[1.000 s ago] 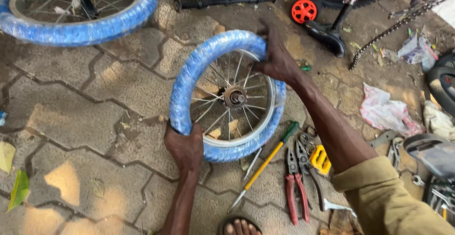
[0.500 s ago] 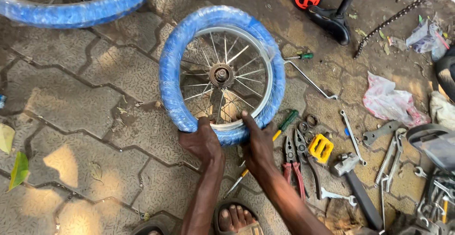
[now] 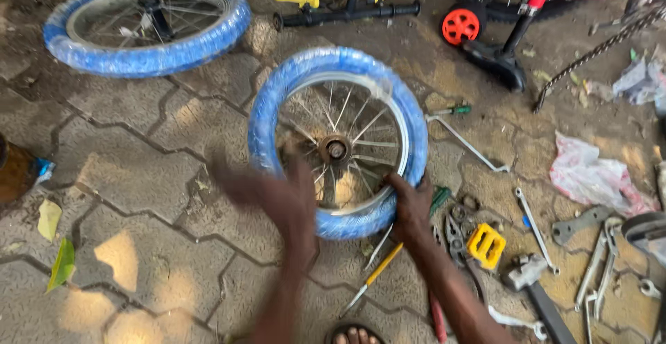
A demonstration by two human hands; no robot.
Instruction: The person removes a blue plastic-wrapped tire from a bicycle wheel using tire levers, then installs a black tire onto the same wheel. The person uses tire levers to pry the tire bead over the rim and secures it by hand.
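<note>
Blue-wrapped wheel (image 3: 333, 80) lies flat, right hand (image 3: 411, 205) gripping its lower rim; blurred left hand (image 3: 277, 195) grip unclear.

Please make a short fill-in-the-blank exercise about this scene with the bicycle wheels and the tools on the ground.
1. The tyre of the wheel under the hands is wrapped in ____ covering.
2. The right hand grips the wheel at its ____ edge.
3. A second wheel lies at the upper ____ of the picture.
4. The pedal among the tools is ____.

Missing words: blue; lower; left; yellow
</note>
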